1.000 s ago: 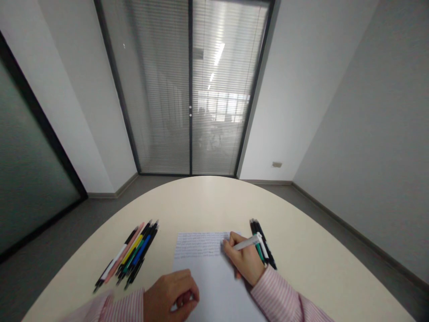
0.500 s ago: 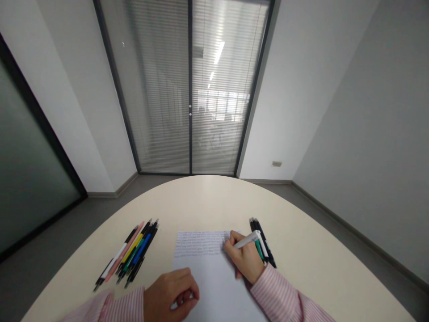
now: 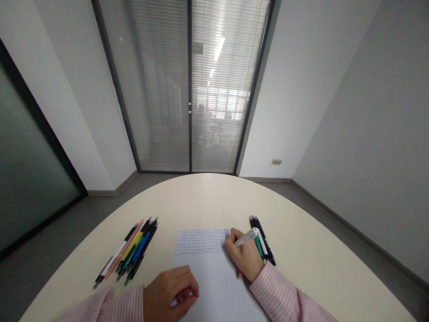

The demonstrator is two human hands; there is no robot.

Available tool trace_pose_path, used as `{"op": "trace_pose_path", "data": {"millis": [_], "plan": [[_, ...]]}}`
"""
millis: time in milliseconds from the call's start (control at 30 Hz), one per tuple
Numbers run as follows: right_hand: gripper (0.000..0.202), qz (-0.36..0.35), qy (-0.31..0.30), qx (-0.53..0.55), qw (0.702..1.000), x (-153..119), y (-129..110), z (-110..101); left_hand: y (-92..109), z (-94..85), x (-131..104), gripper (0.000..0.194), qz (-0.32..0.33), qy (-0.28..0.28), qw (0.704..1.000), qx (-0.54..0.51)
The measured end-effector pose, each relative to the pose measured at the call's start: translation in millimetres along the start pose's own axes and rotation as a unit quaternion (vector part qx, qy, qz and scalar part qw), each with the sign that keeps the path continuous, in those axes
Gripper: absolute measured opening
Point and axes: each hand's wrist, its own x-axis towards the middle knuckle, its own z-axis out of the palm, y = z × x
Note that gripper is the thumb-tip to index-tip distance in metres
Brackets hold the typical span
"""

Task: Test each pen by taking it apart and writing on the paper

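Observation:
My right hand (image 3: pixel 246 255) is closed round a white pen (image 3: pixel 246 237), which slants up to the right. Its tip is hidden behind the fingers, near the end of the lower lines of writing. Beneath both hands lies a white sheet of paper (image 3: pixel 211 277), with several rows of small handwriting across its top. My left hand (image 3: pixel 172 290) rests on the sheet's lower left side with its fingers curled in. A bit of something whitish shows between those fingers, too little to name.
Left of the paper lies a group of several pens (image 3: pixel 132 252) in white, pink, yellow, green, blue and black. More pens (image 3: pixel 263 239), black, white and green, lie partly behind my right hand. The round cream table (image 3: pixel 208 197) faces a glass door (image 3: pixel 189 134) with blinds.
The whole view has shifted very slightly. My right hand and the pen have barely moved at the end of the writing; my left hand stays in place.

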Motion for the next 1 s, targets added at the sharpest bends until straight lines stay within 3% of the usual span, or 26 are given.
{"op": "trace_pose_path", "data": {"millis": [200,400,533,667,800,933,1000], "plan": [[0.034,0.053,0.023,0.164,0.985,1.8,-6.8,-3.6,0.2,0.1,-0.1,0.016,-0.005,-0.002,1.0,0.008],[0.046,0.066,0.029,0.385,0.92,4.3,-22.4,-6.2,-0.1,1.5,-0.8,0.017,-0.001,0.008,1.0,0.014],[0.019,0.054,0.069,0.49,0.867,6.4,-25.2,-6.7,-2.6,2.8,-1.3,0.015,0.009,0.01,1.0,0.009],[0.01,0.056,0.069,0.541,0.836,8.5,-26.0,-8.0,-5.8,3.8,-1.5,0.012,0.021,0.01,1.0,0.007],[0.018,0.076,0.051,0.564,0.821,7.2,-29.7,-10.3,-5.8,2.6,-1.1,0.014,0.013,0.001,1.0,0.012],[0.061,0.131,-0.038,0.592,0.794,2.7,-33.9,-13.5,-5.5,1.8,-0.9,0.014,0.012,-0.002,1.0,0.007],[0.067,0.155,-0.078,0.601,0.78,1.2,-34.4,-14.4,-5.6,2.0,-0.8,0.013,0.015,-0.002,1.0,0.008]]}}
